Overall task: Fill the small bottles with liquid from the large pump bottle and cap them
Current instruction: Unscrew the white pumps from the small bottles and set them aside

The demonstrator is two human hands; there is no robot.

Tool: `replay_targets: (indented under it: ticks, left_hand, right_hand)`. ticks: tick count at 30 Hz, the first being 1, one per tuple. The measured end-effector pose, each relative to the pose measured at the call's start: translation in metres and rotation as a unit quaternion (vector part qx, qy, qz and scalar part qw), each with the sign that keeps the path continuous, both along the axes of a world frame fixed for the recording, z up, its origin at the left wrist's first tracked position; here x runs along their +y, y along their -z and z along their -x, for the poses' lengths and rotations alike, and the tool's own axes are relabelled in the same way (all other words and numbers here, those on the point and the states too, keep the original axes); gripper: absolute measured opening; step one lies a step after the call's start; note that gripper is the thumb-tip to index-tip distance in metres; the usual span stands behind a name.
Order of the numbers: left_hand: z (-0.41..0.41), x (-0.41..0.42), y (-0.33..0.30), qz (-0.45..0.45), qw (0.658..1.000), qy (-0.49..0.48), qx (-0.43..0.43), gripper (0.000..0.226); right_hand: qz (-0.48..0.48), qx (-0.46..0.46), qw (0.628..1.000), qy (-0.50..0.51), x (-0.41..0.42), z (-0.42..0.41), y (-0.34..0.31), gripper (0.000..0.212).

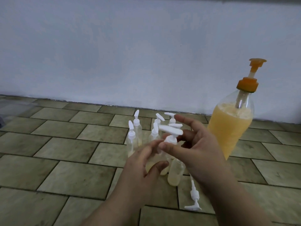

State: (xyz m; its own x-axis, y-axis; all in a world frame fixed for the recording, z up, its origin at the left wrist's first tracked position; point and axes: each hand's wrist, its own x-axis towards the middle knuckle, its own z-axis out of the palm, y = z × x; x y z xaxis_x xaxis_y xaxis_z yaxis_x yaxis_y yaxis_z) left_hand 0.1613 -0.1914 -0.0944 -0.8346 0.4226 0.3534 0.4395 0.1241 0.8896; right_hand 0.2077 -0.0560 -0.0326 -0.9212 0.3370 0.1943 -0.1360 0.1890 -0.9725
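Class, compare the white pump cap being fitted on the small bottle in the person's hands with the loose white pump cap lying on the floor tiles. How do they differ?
The held pump cap stands upright on a small bottle, while the loose pump cap lies flat on the floor tiles.

The right hand pinches the held pump cap's collar and the left hand grips its bottle; no hand touches the loose pump cap.

The loose pump cap's dip tube is exposed; the held pump cap's is hidden.

Both are white pump tops.

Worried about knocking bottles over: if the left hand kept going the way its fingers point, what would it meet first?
The left hand points up and away, at the small bottle it already holds. Past that, probably the cluster of capped small bottles standing behind, though depth is hard to judge from one view.
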Motion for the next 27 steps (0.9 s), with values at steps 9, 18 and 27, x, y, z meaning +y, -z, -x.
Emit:
replay_targets:
  ticks: [9, 18, 27]
  left_hand:
    - [0.030, 0.000, 0.020, 0.025, 0.994, -0.069, -0.084, 0.037]
    - [0.051, 0.015, 0.055, 0.130, 0.983, -0.120, -0.050, 0.040]
    - [0.048, 0.013, 0.060, 0.123, 0.982, -0.135, -0.052, 0.052]
  right_hand:
    - [-0.033, 0.274, 0.952, 0.132, 0.030, -0.035, -0.041, 0.039]
    - [-0.310, 0.233, 0.888, 0.247, 0.065, -0.063, 0.076, 0.014]
    - [-0.351, 0.015, 0.930, 0.110, 0.079, -0.070, 0.180, 0.037]
